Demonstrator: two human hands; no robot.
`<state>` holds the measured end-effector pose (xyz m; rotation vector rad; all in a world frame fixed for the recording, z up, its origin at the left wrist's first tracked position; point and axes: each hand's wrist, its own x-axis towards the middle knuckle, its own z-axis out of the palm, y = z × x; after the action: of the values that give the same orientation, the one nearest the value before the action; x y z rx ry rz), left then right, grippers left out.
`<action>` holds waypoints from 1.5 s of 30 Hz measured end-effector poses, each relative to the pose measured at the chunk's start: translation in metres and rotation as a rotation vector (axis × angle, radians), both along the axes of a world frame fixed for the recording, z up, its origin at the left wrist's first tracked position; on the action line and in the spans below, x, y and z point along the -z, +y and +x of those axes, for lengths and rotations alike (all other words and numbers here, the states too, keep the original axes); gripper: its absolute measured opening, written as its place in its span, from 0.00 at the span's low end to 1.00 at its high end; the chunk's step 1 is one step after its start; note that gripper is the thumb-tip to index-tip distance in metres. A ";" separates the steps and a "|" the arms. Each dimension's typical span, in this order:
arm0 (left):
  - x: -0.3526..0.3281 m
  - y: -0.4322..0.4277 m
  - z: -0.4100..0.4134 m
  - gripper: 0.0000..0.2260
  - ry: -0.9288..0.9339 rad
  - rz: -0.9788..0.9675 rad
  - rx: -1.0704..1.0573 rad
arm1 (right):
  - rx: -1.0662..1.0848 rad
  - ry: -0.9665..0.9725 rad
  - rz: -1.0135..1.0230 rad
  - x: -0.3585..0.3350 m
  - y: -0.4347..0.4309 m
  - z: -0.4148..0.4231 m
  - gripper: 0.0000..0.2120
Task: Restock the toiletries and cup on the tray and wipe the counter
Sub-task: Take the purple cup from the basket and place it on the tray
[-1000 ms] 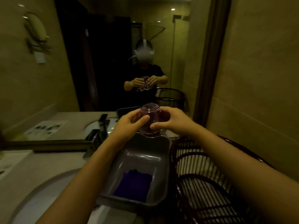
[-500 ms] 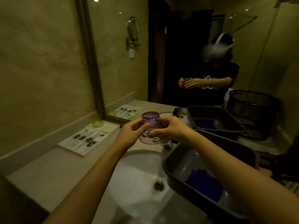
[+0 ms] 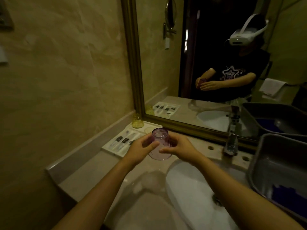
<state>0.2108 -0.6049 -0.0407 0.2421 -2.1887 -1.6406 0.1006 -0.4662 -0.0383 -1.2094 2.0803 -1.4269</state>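
I see both hands in front of me, above the table, and together they hold a purple cup (image 3: 159, 145). The left hand (image 3: 139, 151) takes the cup from its left side, with the fingers (image 3: 153, 144) curled around the wall. The right hand (image 3: 178, 147) takes it from the right side, thumb to the front, so both hands are closed on the same cup. The cup is upside down and a little tilted, with its thick base up and its mouth down. It touches nothing but the hands.

Just behind the cup, the white tray (image 3: 116, 147) lies on the table (image 3: 103, 165) against the wall, in the corner near the mirror (image 3: 199, 63). On the tray I see small toiletries (image 3: 123, 140) in dark and clear packets, lying side by side. A yellow cup (image 3: 137, 121) stands upside down at the far end of the tray. Beside it there is a round empty spot on the tray.

To the right of the hands is the white sink (image 3: 191, 188), with the tap (image 3: 232, 138) behind it. A grey bin (image 3: 259, 163) stands to the right of the sink, and a blue cloth (image 3: 289, 196) lies inside it. In the mirror a person with a headset holds the same cup.
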 end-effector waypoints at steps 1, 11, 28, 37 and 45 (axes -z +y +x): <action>0.006 -0.012 0.000 0.15 -0.012 0.009 0.011 | 0.006 -0.006 -0.003 0.007 -0.011 0.001 0.26; 0.053 -0.111 -0.038 0.17 -0.099 0.037 0.042 | 0.057 0.032 0.057 0.053 -0.107 -0.036 0.28; 0.112 -0.238 -0.222 0.16 -0.073 0.039 0.065 | 0.265 0.087 0.081 0.102 -0.230 -0.192 0.29; 0.141 -0.261 -0.268 0.19 -0.090 0.053 0.079 | 0.332 -0.036 0.047 0.135 -0.257 -0.227 0.28; 0.167 -0.270 -0.273 0.17 -0.095 0.084 0.122 | 0.365 0.034 0.142 0.155 -0.261 -0.232 0.31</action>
<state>-0.0625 -0.8753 -0.2074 0.2178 -2.2463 -1.8253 -0.1310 -0.7270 -0.1934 -0.8342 2.4732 -1.3789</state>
